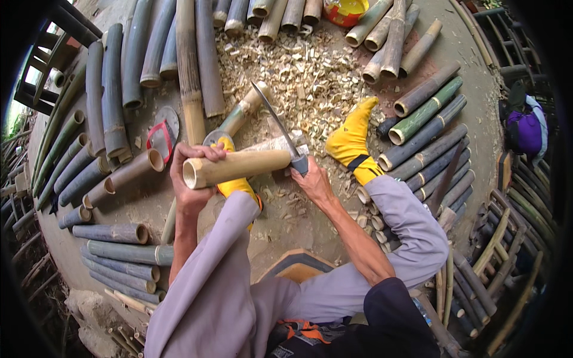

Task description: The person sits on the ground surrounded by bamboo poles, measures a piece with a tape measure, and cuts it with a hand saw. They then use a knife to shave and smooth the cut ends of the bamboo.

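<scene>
My left hand [199,153] is closed around a pale, peeled bamboo tube [250,166] near its open end. The tube lies almost level across the middle, above my left leg. My right hand [314,185] grips the dark handle of a long knife [277,119]. The blade points up and to the left, and its base is close to the tube's right end; whether they touch I cannot tell. Just beyond is a light, whittled block [274,144], partly hidden by the tube. Another bamboo piece [243,111] lies behind it on the ground.
Wood chips [310,68] cover the ground ahead. Bamboo tubes [113,89] lie at left, with more tubes [427,128] at right. My feet wear yellow coverings [352,134]. A sandal [162,136] lies at left, a yellow-and-red container [345,11] at the top, and a purple bag [525,131] far right.
</scene>
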Demonstrator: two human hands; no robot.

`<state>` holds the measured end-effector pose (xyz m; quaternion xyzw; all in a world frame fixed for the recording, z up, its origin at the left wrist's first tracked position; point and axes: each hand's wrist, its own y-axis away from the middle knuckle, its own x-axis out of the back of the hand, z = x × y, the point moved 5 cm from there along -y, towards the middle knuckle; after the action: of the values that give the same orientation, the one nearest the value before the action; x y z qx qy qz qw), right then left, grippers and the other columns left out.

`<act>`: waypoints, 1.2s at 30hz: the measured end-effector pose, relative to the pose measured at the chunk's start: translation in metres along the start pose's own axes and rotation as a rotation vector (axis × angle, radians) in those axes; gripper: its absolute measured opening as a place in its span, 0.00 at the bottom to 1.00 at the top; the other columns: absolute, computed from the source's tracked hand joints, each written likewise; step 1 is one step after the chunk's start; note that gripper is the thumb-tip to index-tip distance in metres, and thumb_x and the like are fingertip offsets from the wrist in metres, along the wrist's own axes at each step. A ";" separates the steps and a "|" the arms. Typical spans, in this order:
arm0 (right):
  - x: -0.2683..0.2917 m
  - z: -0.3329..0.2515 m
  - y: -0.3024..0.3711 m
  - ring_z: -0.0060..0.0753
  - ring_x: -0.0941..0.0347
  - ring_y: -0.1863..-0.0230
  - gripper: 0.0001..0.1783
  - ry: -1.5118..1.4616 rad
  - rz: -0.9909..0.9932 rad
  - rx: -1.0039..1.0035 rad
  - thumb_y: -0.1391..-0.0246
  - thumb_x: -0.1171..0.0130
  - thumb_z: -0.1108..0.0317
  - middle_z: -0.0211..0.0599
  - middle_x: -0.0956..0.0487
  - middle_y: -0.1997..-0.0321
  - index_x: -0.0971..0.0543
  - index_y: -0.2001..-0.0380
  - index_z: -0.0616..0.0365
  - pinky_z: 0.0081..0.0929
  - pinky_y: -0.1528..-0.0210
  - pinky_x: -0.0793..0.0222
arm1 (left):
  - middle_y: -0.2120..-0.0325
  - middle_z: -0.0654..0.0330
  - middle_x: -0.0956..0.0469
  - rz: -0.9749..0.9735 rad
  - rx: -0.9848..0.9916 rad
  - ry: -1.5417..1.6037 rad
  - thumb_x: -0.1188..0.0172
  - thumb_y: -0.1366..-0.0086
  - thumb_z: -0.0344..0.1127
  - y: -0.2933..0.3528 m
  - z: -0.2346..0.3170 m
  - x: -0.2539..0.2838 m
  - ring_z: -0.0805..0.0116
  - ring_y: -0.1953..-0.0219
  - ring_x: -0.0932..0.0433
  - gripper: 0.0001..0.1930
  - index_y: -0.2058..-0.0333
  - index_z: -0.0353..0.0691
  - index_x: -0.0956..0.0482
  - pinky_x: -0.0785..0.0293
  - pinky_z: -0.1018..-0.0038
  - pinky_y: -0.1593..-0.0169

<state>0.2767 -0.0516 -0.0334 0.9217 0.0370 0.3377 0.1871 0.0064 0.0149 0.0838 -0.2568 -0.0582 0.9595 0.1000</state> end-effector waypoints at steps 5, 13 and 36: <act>0.030 -0.053 0.018 0.48 0.19 0.69 0.25 -0.230 0.109 0.103 0.46 0.38 0.51 0.48 0.20 0.72 0.29 0.59 0.63 0.36 0.71 0.26 | 0.64 0.56 0.26 0.069 0.009 0.008 0.45 0.70 0.14 0.006 0.007 0.010 0.58 0.54 0.26 0.30 0.61 0.40 0.33 0.36 0.52 0.39; -0.003 -0.007 0.018 0.52 0.19 0.67 0.24 0.003 0.024 0.016 0.45 0.39 0.52 0.54 0.20 0.73 0.30 0.62 0.64 0.41 0.70 0.26 | 0.64 0.55 0.25 0.056 -0.013 -0.052 0.49 0.72 0.15 0.002 0.005 -0.017 0.60 0.56 0.26 0.30 0.61 0.39 0.33 0.37 0.53 0.40; 0.030 -0.059 0.028 0.33 0.23 0.75 0.22 -0.338 0.242 0.228 0.46 0.37 0.55 0.41 0.22 0.75 0.29 0.58 0.62 0.32 0.75 0.28 | 0.65 0.55 0.23 -0.101 0.010 -0.195 0.40 0.65 0.16 0.004 0.013 -0.017 0.58 0.55 0.25 0.26 0.62 0.38 0.30 0.35 0.56 0.43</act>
<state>0.2606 -0.0532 0.0370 0.9781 -0.0677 0.1920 0.0436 0.0136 0.0065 0.1028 -0.1585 -0.0757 0.9740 0.1433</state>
